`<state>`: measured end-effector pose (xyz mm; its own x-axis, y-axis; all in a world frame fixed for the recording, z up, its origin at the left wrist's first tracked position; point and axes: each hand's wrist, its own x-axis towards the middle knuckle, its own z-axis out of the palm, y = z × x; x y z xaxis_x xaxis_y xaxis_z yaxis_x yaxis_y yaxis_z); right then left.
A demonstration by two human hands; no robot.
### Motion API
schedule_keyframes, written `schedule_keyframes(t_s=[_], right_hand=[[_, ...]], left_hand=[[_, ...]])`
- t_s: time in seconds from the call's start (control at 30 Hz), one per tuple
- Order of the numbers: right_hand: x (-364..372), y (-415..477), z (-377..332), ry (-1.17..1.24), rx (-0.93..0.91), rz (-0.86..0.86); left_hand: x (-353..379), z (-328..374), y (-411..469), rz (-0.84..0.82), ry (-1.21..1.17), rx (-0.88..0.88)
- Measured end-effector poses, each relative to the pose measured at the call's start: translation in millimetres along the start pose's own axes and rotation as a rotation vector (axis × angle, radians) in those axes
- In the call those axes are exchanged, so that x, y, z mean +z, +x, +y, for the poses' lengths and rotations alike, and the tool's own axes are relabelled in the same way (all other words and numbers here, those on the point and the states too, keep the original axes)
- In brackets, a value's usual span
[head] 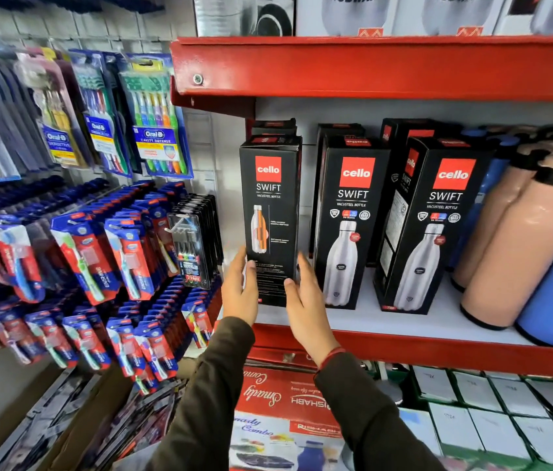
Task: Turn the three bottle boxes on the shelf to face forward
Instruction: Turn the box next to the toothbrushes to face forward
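Three black bottle boxes stand upright on the white shelf (404, 326). The left box (270, 212) shows a narrower panel with a cut-away bottle picture. The middle box (349, 219) and the right box (433, 226) show their front panels with a steel bottle, the right one angled a little. My left hand (239, 290) rests against the left box's lower left edge and my right hand (305, 300) against its lower right edge. Both hands have fingers spread and press the box between them.
Peach and blue bottles (519, 253) stand at the shelf's right. More black boxes stand behind the front row. Toothbrush packs (122, 253) hang on pegs to the left. A red shelf (370, 66) runs overhead. Cartons (281, 413) sit below.
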<state>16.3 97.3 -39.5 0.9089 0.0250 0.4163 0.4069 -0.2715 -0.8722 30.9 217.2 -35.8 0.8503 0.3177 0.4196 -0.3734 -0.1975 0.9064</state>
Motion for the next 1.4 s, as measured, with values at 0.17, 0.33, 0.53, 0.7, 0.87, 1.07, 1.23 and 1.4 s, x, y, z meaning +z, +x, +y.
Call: schedule_keyframes(t_s=[0.17,0.33,0.53,0.7,0.87,1.07,1.23,1.4], right_hand=[[6,2,1,-0.018,0.045,-0.009],[6,5,-4,-0.046,0.042,0.013],[3,11,-14,-0.093,-0.029,0.061],[8,15,-21,-0.135,-0.03,0.129],[13,17,-25,-0.124,-0.003,0.185],[11,18,-26,-0.087,0.027,0.164],[12,18,-23,-0.143,-0.005,0.068],[10,17,-19,-0.198,-0.008,-0.09]], left_hand=[[-10,-2,14,-0.131,-0.064,-0.07],[-14,5,16,-0.133,-0.136,-0.052],[-23,20,14,-0.104,-0.277,-0.136],[-26,26,7,-0.034,-0.289,-0.125],[-29,22,4,0.017,-0.292,-0.087],[-34,4,22,-0.005,-0.122,-0.014],[-42,-10,38,-0.184,-0.125,-0.144],[-48,-9,35,-0.176,-0.207,-0.133]])
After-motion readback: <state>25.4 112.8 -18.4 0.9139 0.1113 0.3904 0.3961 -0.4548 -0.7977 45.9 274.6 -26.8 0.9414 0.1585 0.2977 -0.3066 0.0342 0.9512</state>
